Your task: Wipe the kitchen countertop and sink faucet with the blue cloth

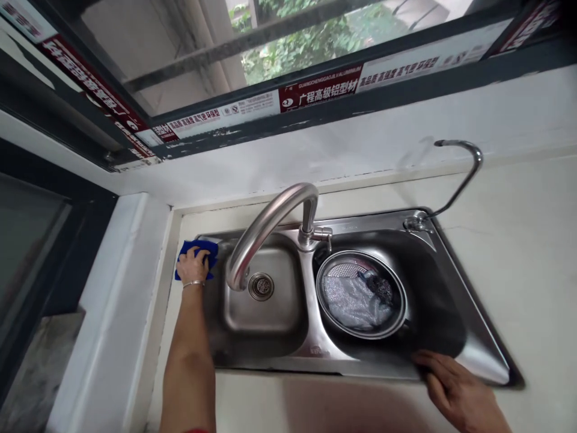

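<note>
My left hand presses a blue cloth onto the far left corner of a steel double sink, fingers curled over it; a thin bracelet circles that wrist. My right hand rests on the sink's front rim near the right basin, fingers lying flat and holding nothing. The left basin is bare with a round drain. In the right basin sits a round metal bowl holding a silvery scouring cloth and something dark.
A curved steel tap arches over the left basin. A thin second spout rises at the sink's back right corner. Pale countertop surrounds the sink. Behind runs a white sill and a dark-framed window with printed stickers.
</note>
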Demonstrator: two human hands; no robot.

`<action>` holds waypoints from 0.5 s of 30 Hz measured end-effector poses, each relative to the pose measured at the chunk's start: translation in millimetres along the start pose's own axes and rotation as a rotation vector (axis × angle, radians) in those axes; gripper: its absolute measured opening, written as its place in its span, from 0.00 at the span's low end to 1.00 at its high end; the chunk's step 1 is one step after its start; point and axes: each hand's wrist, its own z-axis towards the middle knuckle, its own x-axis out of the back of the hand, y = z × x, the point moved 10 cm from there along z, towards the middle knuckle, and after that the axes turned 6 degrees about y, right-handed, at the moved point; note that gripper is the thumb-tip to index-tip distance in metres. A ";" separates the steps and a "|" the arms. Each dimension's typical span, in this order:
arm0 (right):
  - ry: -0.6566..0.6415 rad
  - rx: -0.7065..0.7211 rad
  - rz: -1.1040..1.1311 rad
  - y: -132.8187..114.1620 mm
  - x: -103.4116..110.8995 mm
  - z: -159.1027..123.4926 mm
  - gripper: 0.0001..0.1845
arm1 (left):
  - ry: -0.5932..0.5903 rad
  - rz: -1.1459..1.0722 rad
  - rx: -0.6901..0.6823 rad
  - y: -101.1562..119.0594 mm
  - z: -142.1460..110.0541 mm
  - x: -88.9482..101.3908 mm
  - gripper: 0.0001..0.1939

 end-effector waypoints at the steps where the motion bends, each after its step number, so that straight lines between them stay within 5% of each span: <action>1: 0.002 0.009 -0.009 -0.7 1.0 0.0 0.16 | 0.004 -0.014 -0.018 2.9 7.2 0.3 0.16; 12: -0.008 0.008 -0.050 -2.0 7.7 0.1 0.17 | 0.115 -0.272 0.043 -13.4 54.7 -13.1 0.17; 15: -0.008 0.011 -0.044 -4.9 8.8 3.4 0.17 | 0.173 -0.298 0.168 -23.7 65.2 -8.0 0.20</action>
